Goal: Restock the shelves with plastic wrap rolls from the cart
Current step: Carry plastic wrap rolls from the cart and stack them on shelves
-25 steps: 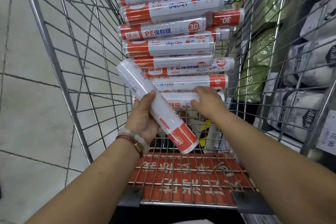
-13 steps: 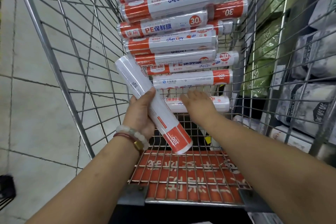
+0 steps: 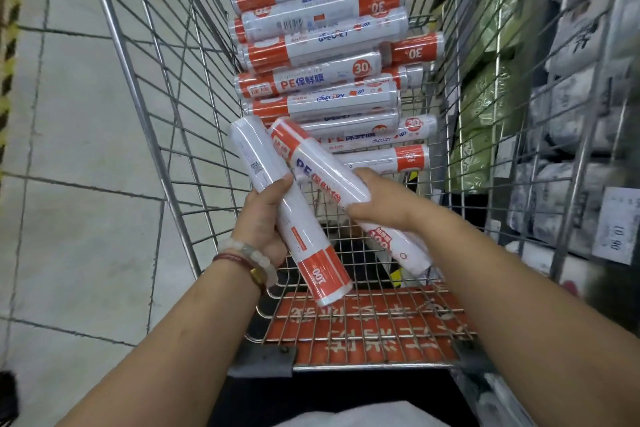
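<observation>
Now, reading across from the cart's (image 3: 145,107) left wall to the shelving past its right wall:

Floor: pale tiles lie outside the cart's left wall.

Left hand (image 3: 263,222): just inside the cart's near end, its grip clamped round the middle of one plastic wrap roll (image 3: 289,208), thumb over the top; the roll slants with its red end toward the person.

Second roll (image 3: 346,191): just right of the first, above the cart's near end, red end pointing away; the two rolls sit close side by side and may touch near their far ends.

Right hand (image 3: 377,204): grip clamped round the middle of that second roll, fingers curled over it.

Stack of rolls (image 3: 322,80): piled crosswise along the cart's far half, many still to go.

Shelves (image 3: 568,107): beyond the cart's right wall, holding grey and green packs; a price tag (image 3: 618,229) hangs on the near edge.

Handling: each roll looks light and stiff, a firm tube in glossy film, so likely slick; a mid-length hold balances it best and keeps it from tipping or sliding out.

Stage: two rolls lifted, neither yet on a shelf.
</observation>
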